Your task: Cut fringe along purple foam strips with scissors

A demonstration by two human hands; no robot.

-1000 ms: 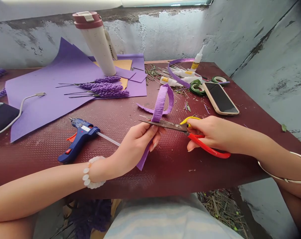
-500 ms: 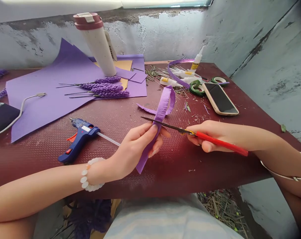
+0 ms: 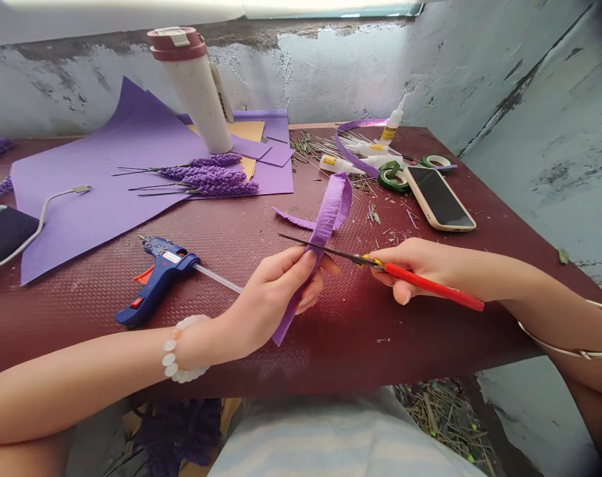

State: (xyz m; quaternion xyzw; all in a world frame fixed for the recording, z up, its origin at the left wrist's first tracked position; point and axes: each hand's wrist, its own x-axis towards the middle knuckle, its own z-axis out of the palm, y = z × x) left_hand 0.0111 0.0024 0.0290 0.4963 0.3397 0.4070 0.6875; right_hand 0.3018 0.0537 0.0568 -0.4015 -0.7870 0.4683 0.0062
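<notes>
A white tumbler with a maroon lid (image 3: 194, 99) stands on the purple paper sheets (image 3: 97, 179) at the far side of the worktop (image 3: 331, 318). The lid is on, so its contents can't be seen. Small white glue bottles (image 3: 343, 163) lie towards the far right corner, near rolls of green floral tape (image 3: 393, 177) and a phone (image 3: 439, 197).

The left hand (image 3: 276, 291) is closed in a pinch around a purple crepe paper strip (image 3: 325, 225), which rises above the fingers, curls over towards the far side and hangs in a tail below the hand, clear of the worktop. The right hand (image 3: 410, 268) is curled around red-handled scissors (image 3: 430, 286), their nearly closed blades (image 3: 325, 246) lying across the strip just above the left fingers.

A blue hot glue gun (image 3: 159, 281) lies just beside the left hand, its glue stick (image 3: 216, 278) pointing towards the wrist. There's bare worktop under the hands — a fair stretch of it — before the near edge, where both forearms cross.
</notes>
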